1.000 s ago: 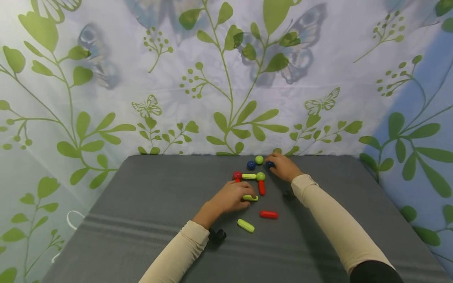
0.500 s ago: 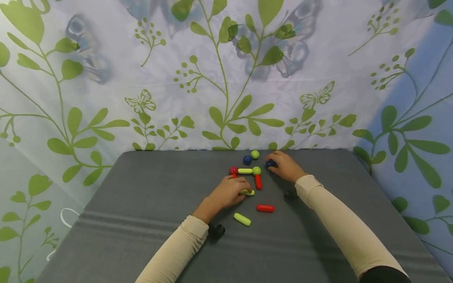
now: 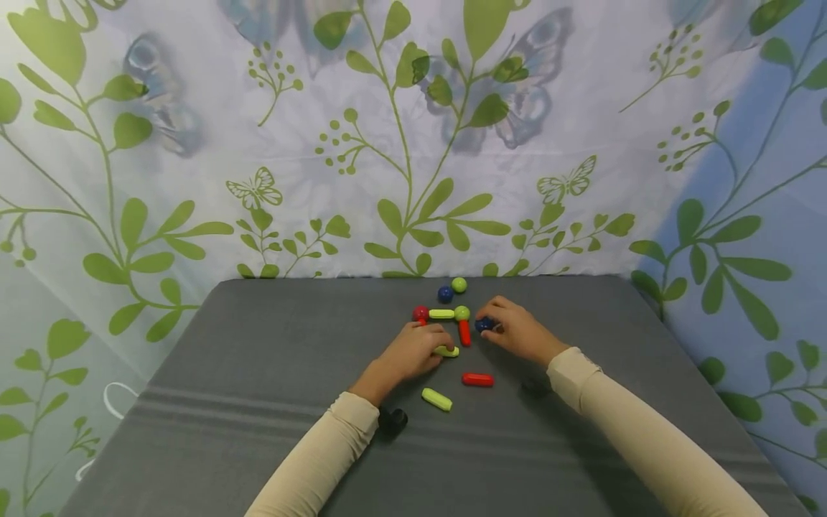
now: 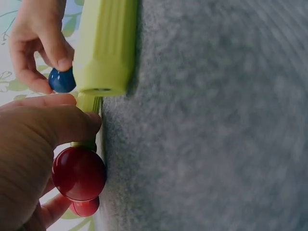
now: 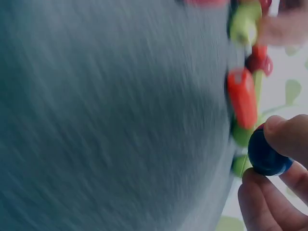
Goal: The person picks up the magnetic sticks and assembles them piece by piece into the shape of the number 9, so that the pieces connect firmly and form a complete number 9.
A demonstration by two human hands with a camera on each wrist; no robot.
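My right hand [image 3: 517, 330] pinches a dark blue ball [image 5: 267, 154] between thumb and fingers, just right of a joined frame of balls and rods. In the left wrist view that blue ball [image 4: 61, 80] shows beyond the left hand. My left hand [image 3: 413, 350] grips a yellow-green rod [image 3: 448, 351] at the frame's near side, next to a glossy red ball [image 4: 79, 173]. The frame's far side has another red ball [image 3: 421, 313], a yellow-green rod [image 3: 442, 314] and a green ball [image 3: 461, 313]. A red rod [image 3: 464, 332] runs toward me from the green ball. Left fingers hide the frame's left side.
Behind the frame lie a loose blue ball [image 3: 445, 294] and a green ball [image 3: 459, 285]. Nearer me are a loose red rod [image 3: 477, 379] and a yellow-green rod [image 3: 436, 399]. The grey table [image 3: 291, 345] ends at a leaf-patterned cloth [image 3: 291, 143].
My right hand has brought the blue ball from the table's far side toward me, close to the red rod's right. The left hand keeps its place on the yellow-green rod.
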